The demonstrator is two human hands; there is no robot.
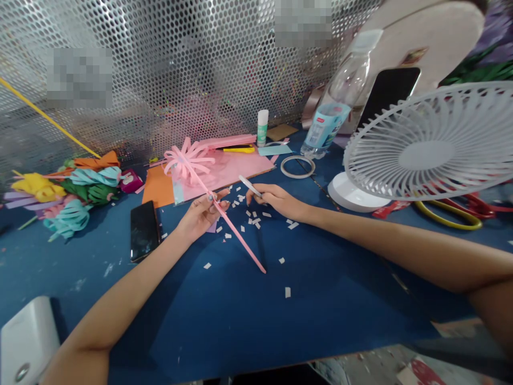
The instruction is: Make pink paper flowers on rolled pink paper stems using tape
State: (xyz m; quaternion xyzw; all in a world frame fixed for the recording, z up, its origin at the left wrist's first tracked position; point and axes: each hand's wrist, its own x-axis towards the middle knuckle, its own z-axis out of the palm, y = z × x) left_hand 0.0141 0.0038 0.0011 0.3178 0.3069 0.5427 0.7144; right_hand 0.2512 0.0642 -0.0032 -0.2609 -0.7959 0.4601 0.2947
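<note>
My left hand point(202, 214) is closed around a thin pink stick point(242, 240), which slants from upper left to lower right. Looped pink paper strips point(190, 161) form a flower shape at its upper end. To the right, my right hand point(274, 199) pinches a narrow whitish strip-like item point(249, 185); its exact kind is unclear. The two hands are apart. Small white paper bits point(254, 220) lie scattered below and between them on the blue table point(240, 331).
Pink sheets point(240, 166), a yellow cutter point(239, 149), a glue stick point(262, 128) and a tape roll point(297, 167) lie behind. Paper flowers point(76, 187) and a phone point(145, 231) are left; a bottle point(326, 123), fan point(427, 155) and yellow-handled scissors point(449, 214) are right.
</note>
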